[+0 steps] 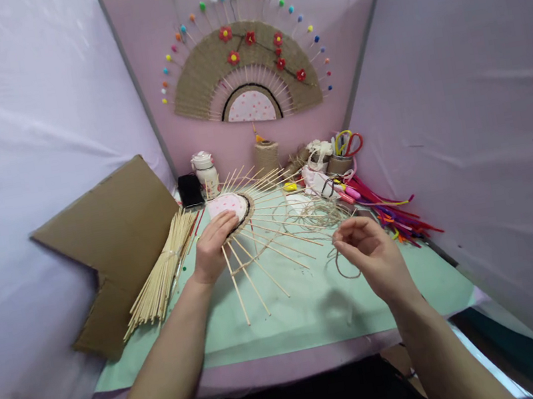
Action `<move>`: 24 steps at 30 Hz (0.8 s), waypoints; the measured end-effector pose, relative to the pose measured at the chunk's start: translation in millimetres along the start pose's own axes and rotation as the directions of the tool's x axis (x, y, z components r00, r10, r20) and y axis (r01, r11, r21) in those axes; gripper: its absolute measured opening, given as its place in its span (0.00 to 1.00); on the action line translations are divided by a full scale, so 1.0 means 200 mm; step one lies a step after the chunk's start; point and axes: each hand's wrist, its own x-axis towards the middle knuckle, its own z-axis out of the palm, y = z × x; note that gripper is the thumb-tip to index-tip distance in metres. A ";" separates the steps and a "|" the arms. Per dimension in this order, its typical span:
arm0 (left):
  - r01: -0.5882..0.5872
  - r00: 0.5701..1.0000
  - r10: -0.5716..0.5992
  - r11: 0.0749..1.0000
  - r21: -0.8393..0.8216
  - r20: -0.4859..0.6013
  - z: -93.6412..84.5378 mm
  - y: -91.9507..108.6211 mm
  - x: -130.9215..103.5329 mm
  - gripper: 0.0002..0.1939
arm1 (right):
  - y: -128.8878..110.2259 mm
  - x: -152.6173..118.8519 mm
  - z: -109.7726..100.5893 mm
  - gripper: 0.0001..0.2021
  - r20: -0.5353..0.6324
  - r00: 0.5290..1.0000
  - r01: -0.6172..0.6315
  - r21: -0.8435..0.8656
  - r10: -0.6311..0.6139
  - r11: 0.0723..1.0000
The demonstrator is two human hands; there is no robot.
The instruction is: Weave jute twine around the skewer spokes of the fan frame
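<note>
desk (315, 313): It has a green top. All my craft things lie on it.
cardboard (115, 237): A big brown sheet leans at my left side. It looks stiff and light.
stick fan (251, 229): It lies flat on the desk in front of me. Thin sticks poke out from a pink half-round middle. It looks light and the sticks could snap, so I think it is best held by the middle, not by the sticks.
stick bundle (162, 277): Loose spare sticks lie tied together just beside my left hand.
left hand (213, 245): It lies flat with fingers spread, pressing on the pink middle.
right hand (370, 250): It is up off the desk, fingertips pinching the string.
string (342, 265): Thin, soft and floppy. It loops from my fingers to a loose pile near the fan.
</note>
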 end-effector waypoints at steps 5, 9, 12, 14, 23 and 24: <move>-0.032 0.999 0.032 0.999 -0.011 0.003 0.00 -0.01 0.00 0.19 | -0.01 0.00 0.04 0.11 -0.118 0.969 0.198 -0.140 -0.215 0.970; -0.039 0.999 0.039 0.999 -0.012 0.005 0.00 -0.01 0.00 0.19 | 0.01 0.02 0.05 0.12 -0.146 0.959 0.214 -0.187 -0.242 0.959; -0.022 1.000 0.022 1.000 -0.010 0.006 0.00 0.00 0.00 0.18 | 0.04 0.04 0.06 0.14 -0.182 0.971 0.108 -0.231 -0.152 0.967; -0.014 1.000 0.014 1.000 -0.011 -0.003 0.00 0.01 0.01 0.18 | 0.06 0.05 0.08 0.15 -0.189 0.980 0.022 -0.214 -0.063 0.977; 0.028 0.998 -0.031 0.998 -0.050 -0.052 0.04 0.06 0.00 0.17 | 0.20 0.20 0.32 0.19 -0.103 0.974 -0.204 -0.014 0.201 0.979; 0.038 0.998 -0.041 0.997 -0.060 -0.052 0.05 0.06 0.00 0.17 | 0.21 0.22 0.35 0.19 -0.097 0.972 -0.213 0.001 0.212 0.977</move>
